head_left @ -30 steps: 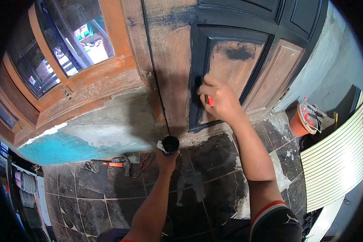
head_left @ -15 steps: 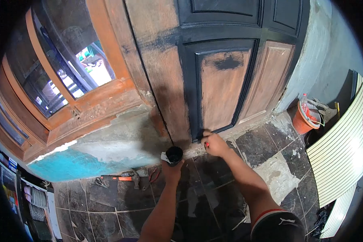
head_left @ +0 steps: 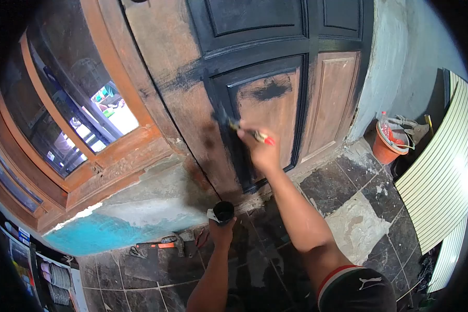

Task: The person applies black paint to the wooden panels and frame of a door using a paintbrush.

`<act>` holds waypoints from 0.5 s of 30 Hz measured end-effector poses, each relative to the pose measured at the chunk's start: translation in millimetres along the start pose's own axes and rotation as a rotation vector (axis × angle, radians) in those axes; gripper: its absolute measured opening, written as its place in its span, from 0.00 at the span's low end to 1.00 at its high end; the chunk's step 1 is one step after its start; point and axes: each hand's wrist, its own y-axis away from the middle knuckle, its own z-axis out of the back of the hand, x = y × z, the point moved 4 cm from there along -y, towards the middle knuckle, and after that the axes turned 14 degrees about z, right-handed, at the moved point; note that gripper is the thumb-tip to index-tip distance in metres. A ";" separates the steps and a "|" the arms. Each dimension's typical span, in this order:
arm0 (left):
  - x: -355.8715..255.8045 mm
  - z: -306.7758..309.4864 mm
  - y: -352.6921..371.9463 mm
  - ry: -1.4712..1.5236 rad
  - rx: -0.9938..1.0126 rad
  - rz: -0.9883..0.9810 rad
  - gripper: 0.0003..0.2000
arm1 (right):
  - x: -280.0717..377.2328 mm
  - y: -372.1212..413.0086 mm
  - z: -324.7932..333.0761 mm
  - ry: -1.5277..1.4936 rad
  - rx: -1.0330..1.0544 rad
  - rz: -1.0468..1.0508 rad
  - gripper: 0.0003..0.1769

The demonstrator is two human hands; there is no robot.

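Note:
My left hand (head_left: 223, 232) is wrapped round a small dark cup (head_left: 224, 212), whose inside looks black. In my right hand (head_left: 262, 151) is a paintbrush (head_left: 234, 125) with a red-tipped handle, its bristles against the dark border left of the lower panel. The wooden door (head_left: 275, 117) carries black paint on its upper part and round the panel frame. Bare brown wood shows inside the lower panel, with a black smear near its top. The strip at the door's left is mostly bare.
A hammer (head_left: 179, 244) and red-handled pliers (head_left: 199, 240) lie on the tiled floor by the wall. An orange bucket (head_left: 388, 150) with a plastic bottle stands at right, near ribbed cream panels (head_left: 439, 171). An orange-framed window (head_left: 96, 158) is at left.
My right hand has moved up and left with the brush, from the panel's bottom edge to its left border. My left hand still holds the cup low. The view has shifted slightly.

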 end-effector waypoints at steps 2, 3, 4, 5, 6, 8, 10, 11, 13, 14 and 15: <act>6.9 0.2 -5.0 0.084 0.043 -0.037 0.38 | -12.5 9.6 13.1 0.040 0.091 -0.012 0.09; 10.4 -1.0 -8.4 0.129 0.064 -0.051 0.38 | -5.2 6.7 18.2 0.073 0.154 0.046 0.09; 13.8 -2.3 -14.3 0.137 0.063 -0.070 0.38 | 0.6 6.4 19.6 0.105 0.220 0.099 0.09; 19.8 -3.0 -19.3 0.143 0.061 -0.080 0.38 | 2.5 1.4 25.7 0.203 0.236 0.099 0.08; 25.3 -1.2 -18.6 0.146 0.059 -0.083 0.38 | 26.2 -16.8 26.8 0.300 0.254 0.092 0.07; 27.1 2.8 -12.4 0.082 0.027 -0.051 0.39 | 48.0 -42.8 21.9 -0.039 -0.022 0.112 0.08; 3.3 1.7 -1.7 0.088 0.021 -0.018 0.40 | 50.9 -61.3 14.8 -0.169 -0.094 0.169 0.10; 0.8 1.4 -2.0 0.073 0.019 -0.011 0.40 | 46.4 -62.0 12.6 -0.164 -0.087 0.217 0.10; 0.6 2.4 -0.8 0.046 0.018 -0.003 0.40 | 9.8 -28.6 8.7 -0.038 -0.016 0.022 0.09; 5.6 2.3 -2.4 0.046 -0.011 -0.021 0.40 | -11.4 -6.7 9.9 0.025 0.021 -0.071 0.09; 12.6 0.8 -7.8 0.047 -0.041 -0.041 0.40 | -26.5 18.3 16.0 0.030 0.031 -0.150 0.09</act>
